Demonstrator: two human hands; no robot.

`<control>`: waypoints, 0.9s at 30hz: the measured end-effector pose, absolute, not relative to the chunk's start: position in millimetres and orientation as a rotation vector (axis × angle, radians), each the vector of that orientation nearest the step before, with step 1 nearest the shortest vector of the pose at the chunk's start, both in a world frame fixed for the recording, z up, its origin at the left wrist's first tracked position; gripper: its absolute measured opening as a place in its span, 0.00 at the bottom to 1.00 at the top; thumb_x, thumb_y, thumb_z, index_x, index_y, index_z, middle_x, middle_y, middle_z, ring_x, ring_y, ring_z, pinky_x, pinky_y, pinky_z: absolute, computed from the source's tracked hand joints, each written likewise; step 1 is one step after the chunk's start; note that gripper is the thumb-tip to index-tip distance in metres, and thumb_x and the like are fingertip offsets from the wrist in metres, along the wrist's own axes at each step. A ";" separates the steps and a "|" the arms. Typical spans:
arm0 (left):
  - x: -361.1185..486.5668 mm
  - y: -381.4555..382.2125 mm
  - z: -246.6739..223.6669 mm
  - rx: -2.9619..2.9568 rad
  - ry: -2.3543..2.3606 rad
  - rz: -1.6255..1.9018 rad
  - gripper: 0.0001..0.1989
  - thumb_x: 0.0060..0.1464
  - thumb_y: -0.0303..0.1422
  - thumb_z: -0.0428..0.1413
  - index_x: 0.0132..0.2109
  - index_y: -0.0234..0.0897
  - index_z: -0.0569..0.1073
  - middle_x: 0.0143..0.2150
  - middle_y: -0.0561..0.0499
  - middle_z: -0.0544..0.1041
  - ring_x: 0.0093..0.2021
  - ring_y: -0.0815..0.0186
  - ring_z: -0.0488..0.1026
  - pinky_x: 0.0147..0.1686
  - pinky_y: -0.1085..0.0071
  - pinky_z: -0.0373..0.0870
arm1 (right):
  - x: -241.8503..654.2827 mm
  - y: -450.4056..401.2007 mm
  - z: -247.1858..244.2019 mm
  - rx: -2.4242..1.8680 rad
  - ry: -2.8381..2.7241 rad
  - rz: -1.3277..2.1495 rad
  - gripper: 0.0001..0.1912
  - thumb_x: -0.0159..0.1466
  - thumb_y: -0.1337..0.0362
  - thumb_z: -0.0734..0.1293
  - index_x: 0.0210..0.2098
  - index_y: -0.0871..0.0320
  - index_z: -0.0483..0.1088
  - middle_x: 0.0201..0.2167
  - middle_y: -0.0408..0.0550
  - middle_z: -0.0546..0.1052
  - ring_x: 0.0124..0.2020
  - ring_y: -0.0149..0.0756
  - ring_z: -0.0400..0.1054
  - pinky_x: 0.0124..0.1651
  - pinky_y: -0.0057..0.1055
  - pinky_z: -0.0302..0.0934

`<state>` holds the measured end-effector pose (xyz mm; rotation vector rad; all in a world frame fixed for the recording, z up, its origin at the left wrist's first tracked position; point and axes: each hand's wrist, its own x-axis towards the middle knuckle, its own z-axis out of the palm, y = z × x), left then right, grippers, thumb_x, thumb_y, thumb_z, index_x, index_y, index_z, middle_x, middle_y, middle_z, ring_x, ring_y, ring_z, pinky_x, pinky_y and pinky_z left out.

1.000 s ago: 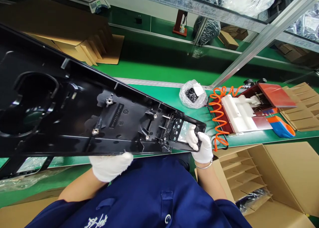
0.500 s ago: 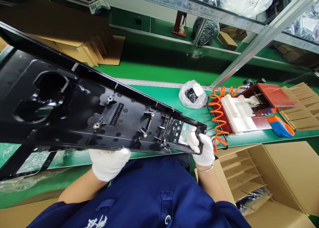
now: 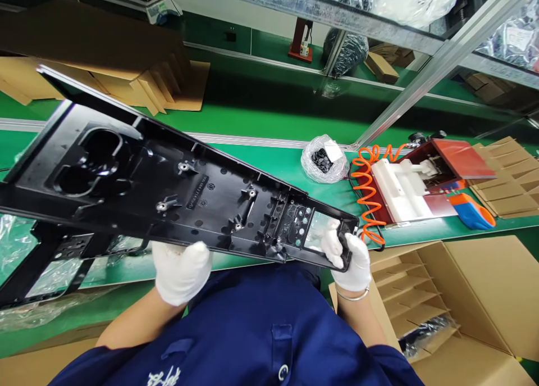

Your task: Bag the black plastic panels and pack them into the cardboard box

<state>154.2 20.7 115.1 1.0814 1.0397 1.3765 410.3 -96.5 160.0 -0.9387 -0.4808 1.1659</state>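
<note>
A long black plastic housing (image 3: 219, 206), ribbed and studded with screw posts inside, is held up above the bench with its hollow side facing me. My left hand (image 3: 181, 271), in a white glove, grips its near long edge, with the fingers hidden beneath. At the narrow right end my gloved right hand (image 3: 351, 257) is closed around the end wall, its fingers reaching through the opening there. Under the wide end, another black plastic frame (image 3: 80, 245) lies on clear plastic wrap at the left.
On the green bench (image 3: 269, 155) stands a clear bag (image 3: 324, 158) of small black parts. Right of it are a coiled orange hose (image 3: 366, 189), a red-and-white fixture (image 3: 404, 189) and a blue-orange tool (image 3: 474, 212). An open carton (image 3: 458, 285) is at lower right; cardboard dividers (image 3: 160, 85) lie at back left.
The housing has tilted, its wide end moving away from the camera and showing more fully. Its narrow end has shifted slightly right and down with my right hand.
</note>
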 end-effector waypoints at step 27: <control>199.7 45.2 151.6 0.931 0.587 1.347 0.16 0.54 0.43 0.66 0.48 0.46 0.83 0.53 0.53 0.83 0.55 0.59 0.79 0.58 0.65 0.76 | 396.4 -130.5 165.9 -0.982 -0.599 1.105 0.18 0.66 0.45 0.69 0.44 0.53 0.72 0.20 0.37 0.66 0.16 0.26 0.54 0.31 0.33 0.67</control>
